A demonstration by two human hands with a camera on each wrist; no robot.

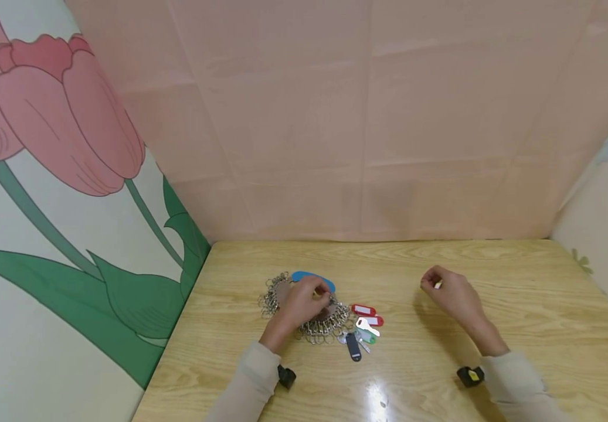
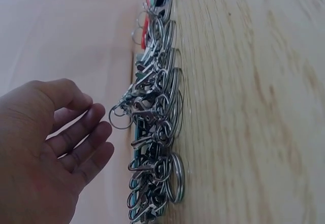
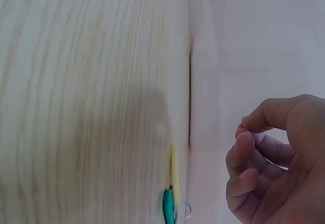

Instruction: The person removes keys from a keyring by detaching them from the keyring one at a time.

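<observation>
My left hand hovers over a pile of metal snap hooks with split rings. Its fingers are loosely curled; in the left wrist view they stand just apart from a raised split ring. The rings fan out round flat brown-grey pieces, partly hidden by that hand. Away to the right, my right hand is raised above the table with bent fingers, thumb and index tips meeting. I see nothing held in it. A green tag with a ring and a yellow piece lie beneath it.
Beside the pile are red tags, a shiny key, a green tag and a black tag. A long blue piece lies behind the left hand. The wooden table meets walls at the back and left.
</observation>
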